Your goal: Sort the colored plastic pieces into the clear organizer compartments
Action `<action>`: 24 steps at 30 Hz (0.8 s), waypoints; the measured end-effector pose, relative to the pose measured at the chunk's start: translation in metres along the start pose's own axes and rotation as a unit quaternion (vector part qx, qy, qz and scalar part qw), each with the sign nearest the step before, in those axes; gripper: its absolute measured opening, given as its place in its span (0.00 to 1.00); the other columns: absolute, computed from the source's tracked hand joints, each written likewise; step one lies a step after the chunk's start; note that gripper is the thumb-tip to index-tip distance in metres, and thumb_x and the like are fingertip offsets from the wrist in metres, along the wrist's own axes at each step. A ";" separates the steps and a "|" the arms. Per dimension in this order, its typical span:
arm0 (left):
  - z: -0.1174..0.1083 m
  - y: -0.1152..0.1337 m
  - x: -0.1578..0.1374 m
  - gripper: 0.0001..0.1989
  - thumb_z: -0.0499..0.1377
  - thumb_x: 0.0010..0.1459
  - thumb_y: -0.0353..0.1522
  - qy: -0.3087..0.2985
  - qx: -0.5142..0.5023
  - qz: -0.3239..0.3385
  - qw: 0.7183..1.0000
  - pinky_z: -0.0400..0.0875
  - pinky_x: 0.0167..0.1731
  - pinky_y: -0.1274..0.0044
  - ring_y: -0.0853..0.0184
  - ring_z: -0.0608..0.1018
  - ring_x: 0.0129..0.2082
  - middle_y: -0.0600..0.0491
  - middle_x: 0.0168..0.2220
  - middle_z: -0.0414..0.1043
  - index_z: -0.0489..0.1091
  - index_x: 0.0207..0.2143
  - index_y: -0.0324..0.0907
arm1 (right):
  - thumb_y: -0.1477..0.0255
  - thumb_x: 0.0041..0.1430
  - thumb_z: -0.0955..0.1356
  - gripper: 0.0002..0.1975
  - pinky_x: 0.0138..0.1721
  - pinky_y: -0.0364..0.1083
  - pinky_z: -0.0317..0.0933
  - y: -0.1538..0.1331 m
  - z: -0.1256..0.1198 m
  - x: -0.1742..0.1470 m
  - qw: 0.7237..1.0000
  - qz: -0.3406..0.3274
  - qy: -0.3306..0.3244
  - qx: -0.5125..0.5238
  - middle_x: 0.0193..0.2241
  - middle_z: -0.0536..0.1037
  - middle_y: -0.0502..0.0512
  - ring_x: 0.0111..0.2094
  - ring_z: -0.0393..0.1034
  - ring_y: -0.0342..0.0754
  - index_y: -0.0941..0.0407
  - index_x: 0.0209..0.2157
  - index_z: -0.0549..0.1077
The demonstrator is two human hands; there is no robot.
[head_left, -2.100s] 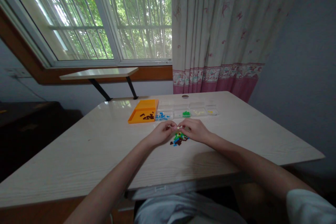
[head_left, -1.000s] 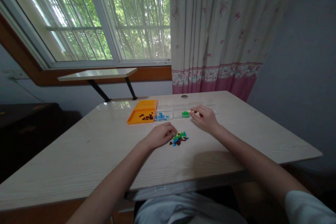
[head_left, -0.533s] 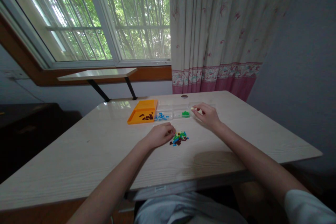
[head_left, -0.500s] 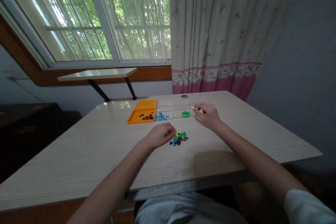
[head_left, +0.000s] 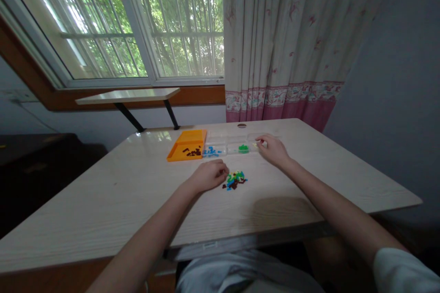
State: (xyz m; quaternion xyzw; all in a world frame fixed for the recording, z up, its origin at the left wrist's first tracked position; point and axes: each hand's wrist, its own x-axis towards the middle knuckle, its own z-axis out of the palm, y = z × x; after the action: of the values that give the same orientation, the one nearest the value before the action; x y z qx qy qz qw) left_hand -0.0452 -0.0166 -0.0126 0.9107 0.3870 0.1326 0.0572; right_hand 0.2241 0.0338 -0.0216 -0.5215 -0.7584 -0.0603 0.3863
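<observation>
A small mixed pile of toy building bricks (head_left: 235, 179) in green, blue, yellow and brown lies on the table. Beside its left edge rests my left hand (head_left: 210, 176), fingers curled together; whatever they pinch, if anything, is hidden. My right hand (head_left: 273, 149) is over the right end of a clear divided tray (head_left: 227, 139), thumb and index finger slightly apart with no brick visible between them. Pale yellow bricks (head_left: 255, 145) show just by those fingertips. Green bricks (head_left: 243, 149) sit in the neighbouring compartment, and blue bricks (head_left: 211, 151) in one farther left.
An orange tray (head_left: 190, 136) with dark brown bricks (head_left: 193, 151) adjoins the clear tray on the left. A small raised shelf (head_left: 129, 96) stands at the table's back left. Behind the wooden table (head_left: 144, 210) are a window and a patterned curtain (head_left: 282, 55).
My right hand has shifted slightly right, and the pale brick it pinched no longer shows between its fingers. My left hand stays almost still by the pile.
</observation>
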 end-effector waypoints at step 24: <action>0.000 0.010 0.007 0.09 0.50 0.57 0.33 0.117 -0.069 0.011 0.991 0.62 0.31 0.80 0.71 0.69 0.31 0.52 0.30 0.68 0.69 0.33 0.39 | 0.70 0.54 0.65 0.06 0.33 0.40 0.60 -0.069 0.008 -0.026 0.969 -0.187 -0.115 0.115 0.29 0.74 0.52 0.32 0.68 0.42 0.56 0.33 0.72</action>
State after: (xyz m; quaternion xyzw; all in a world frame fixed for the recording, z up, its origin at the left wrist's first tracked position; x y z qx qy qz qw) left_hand -0.0340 -0.0183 -0.0095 0.8868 0.3710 0.2657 0.0731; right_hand 0.1665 -0.0124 -0.0229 -0.3260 -0.8837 0.0166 0.3354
